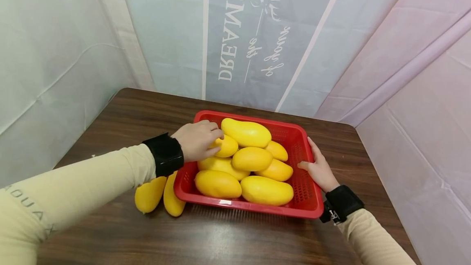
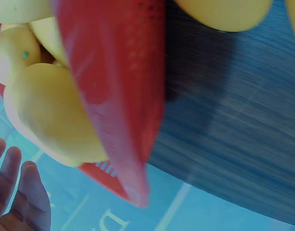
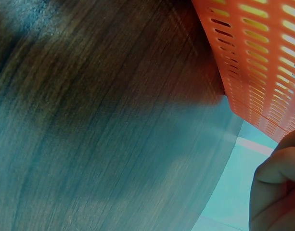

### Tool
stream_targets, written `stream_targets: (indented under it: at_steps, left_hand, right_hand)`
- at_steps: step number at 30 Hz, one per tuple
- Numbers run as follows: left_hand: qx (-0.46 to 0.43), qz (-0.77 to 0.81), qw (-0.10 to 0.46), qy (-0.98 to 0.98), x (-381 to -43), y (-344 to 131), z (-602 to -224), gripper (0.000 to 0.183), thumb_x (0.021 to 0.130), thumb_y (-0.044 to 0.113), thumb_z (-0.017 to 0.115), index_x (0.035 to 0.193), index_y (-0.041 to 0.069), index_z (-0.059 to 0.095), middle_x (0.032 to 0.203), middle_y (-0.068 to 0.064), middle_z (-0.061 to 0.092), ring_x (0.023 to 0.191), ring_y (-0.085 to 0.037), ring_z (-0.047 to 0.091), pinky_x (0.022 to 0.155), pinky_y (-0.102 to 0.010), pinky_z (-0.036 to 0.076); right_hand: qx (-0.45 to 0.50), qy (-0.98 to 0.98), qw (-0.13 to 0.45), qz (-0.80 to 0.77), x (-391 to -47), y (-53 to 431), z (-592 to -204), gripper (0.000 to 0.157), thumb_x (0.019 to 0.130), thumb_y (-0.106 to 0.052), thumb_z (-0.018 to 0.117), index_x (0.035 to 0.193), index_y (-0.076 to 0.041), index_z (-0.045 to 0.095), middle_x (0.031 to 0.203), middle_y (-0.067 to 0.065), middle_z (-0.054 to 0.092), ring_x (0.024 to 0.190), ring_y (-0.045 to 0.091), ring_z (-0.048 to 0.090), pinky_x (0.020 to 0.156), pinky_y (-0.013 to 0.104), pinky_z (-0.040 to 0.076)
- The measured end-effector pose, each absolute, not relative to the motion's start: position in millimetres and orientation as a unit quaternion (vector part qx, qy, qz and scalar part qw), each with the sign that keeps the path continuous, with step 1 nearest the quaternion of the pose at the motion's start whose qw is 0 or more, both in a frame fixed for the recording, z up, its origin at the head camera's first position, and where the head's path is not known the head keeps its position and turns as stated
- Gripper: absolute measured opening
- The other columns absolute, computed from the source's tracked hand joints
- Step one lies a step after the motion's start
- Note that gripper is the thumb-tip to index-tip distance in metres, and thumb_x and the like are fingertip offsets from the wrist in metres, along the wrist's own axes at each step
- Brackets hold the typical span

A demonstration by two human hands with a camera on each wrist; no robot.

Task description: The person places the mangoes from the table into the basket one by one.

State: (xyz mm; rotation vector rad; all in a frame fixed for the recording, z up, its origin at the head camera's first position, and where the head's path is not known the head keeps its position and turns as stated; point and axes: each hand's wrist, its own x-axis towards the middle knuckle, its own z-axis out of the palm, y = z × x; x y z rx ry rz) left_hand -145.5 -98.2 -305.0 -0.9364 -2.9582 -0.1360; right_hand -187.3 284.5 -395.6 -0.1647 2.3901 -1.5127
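A red plastic basket (image 1: pixel 265 209) with slotted sides holds several yellow mangoes piled together. My left hand (image 1: pixel 198 140) reaches over its left rim, fingertips at a mango (image 1: pixel 229 146) near the back left. The left wrist view shows these fingers (image 2: pixel 29 192) loosely extended beside a mango (image 2: pixel 56 115), not wrapped round it. On the basket's right side, my right hand (image 1: pixel 319 169) grips the rim, thumb inside and fingers outside. In the right wrist view, bent fingers (image 3: pixel 277 192) lie against the slotted wall (image 3: pixel 255 57).
Two more mangoes, one (image 1: pixel 150 194) farther left and one (image 1: pixel 173 197) beside the basket, lie on the dark wooden table (image 1: pixel 228 240) below my left forearm. A printed cloth (image 1: pixel 257 44) hangs behind the table, with pale cloth walls on both sides.
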Motion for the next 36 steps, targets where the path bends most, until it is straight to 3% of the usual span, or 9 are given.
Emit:
stream_targets:
  at_steps: [5, 10, 16, 23, 36]
  left_hand:
    - [-0.275, -0.049, 0.012, -0.960, -142.4, -111.1, -306.7, 0.031, 0.092, 0.030, 0.068, 0.115, 0.009, 0.067, 0.105, -0.008, 0.064, 0.097, -0.023, 0.059, 0.080, -0.036, 0.058]
    - [-0.237, -0.062, 0.004, -0.970, -138.2, -125.9, -310.5, 0.024, 0.091, 0.019, 0.066, 0.112, 0.009, 0.065, 0.104, -0.008, 0.062, 0.098, -0.024, 0.059, 0.081, -0.037, 0.059]
    - [-0.167, -0.092, -0.002, -0.982, -130.9, -148.6, -317.1, 0.021, 0.090, 0.014, 0.062, 0.110, 0.006, 0.057, 0.099, -0.009, 0.056, 0.088, -0.023, 0.056, 0.073, -0.038, 0.060]
    - [-0.119, -0.087, -0.039, -0.988, -116.7, -169.2, -334.7, 0.031, 0.089, 0.023, 0.067, 0.113, 0.005, 0.057, 0.102, -0.013, 0.059, 0.083, -0.024, 0.057, 0.069, -0.042, 0.058]
    - [-0.075, -0.084, -0.114, -0.987, -94.5, -190.1, -359.9, 0.060, 0.084, 0.043, 0.070, 0.124, 0.001, 0.057, 0.114, -0.020, 0.060, 0.093, -0.032, 0.061, 0.080, -0.052, 0.057]
  right_hand:
    - [-0.055, 0.834, 0.154, -0.527, -187.4, 285.0, -395.9, 0.089, 0.095, -0.004, 0.052, 0.161, -0.022, -0.004, 0.158, 0.026, 0.025, 0.131, 0.052, 0.046, 0.091, 0.054, 0.054]
    - [-0.054, 0.833, 0.156, -0.529, -187.3, 285.0, -396.5, 0.089, 0.095, -0.003, 0.052, 0.161, -0.023, -0.004, 0.158, 0.026, 0.024, 0.131, 0.051, 0.045, 0.092, 0.054, 0.054]
    - [-0.052, 0.831, 0.156, -0.531, -187.7, 284.5, -396.9, 0.089, 0.094, -0.003, 0.052, 0.161, -0.023, -0.004, 0.158, 0.026, 0.024, 0.131, 0.052, 0.045, 0.091, 0.054, 0.054]
    - [-0.052, 0.831, 0.154, -0.532, -187.2, 284.3, -395.7, 0.089, 0.094, -0.003, 0.052, 0.161, -0.021, -0.004, 0.157, 0.027, 0.026, 0.131, 0.052, 0.045, 0.090, 0.054, 0.054]
    - [-0.046, 0.828, 0.160, -0.536, -186.7, 283.2, -394.4, 0.090, 0.094, -0.003, 0.053, 0.161, -0.023, -0.004, 0.157, 0.027, 0.026, 0.131, 0.053, 0.045, 0.089, 0.056, 0.054]
